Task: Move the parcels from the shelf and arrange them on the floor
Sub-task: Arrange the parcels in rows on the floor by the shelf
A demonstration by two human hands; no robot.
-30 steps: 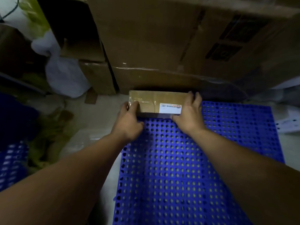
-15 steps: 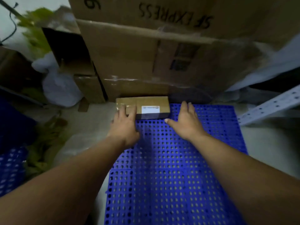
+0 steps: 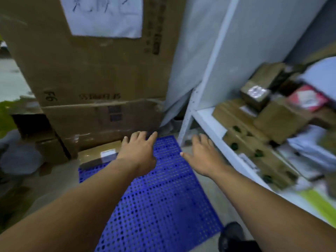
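Note:
A small brown parcel (image 3: 96, 155) with a white label lies on the far left corner of the blue perforated floor mat (image 3: 163, 197). My left hand (image 3: 138, 151) hovers just right of it, fingers spread, holding nothing. My right hand (image 3: 203, 155) is also empty, fingers spread, stretched toward the white shelf (image 3: 209, 120) on the right. On that shelf lie several brown cardboard parcels (image 3: 254, 148), a taped box (image 3: 254, 93) and a red and white packet (image 3: 307, 97), all blurred.
Large stacked cardboard cartons (image 3: 94, 79) stand behind the mat. The shelf's white upright post (image 3: 200, 88) rises between the mat and the shelf. A white bag (image 3: 20, 159) and green leaves (image 3: 7, 117) lie at the left. A dark shoe (image 3: 232, 235) shows at the bottom.
Both hands have let go of the small parcel, which stays on the mat's corner. The view has swung right and both hands have moved toward the shelf.

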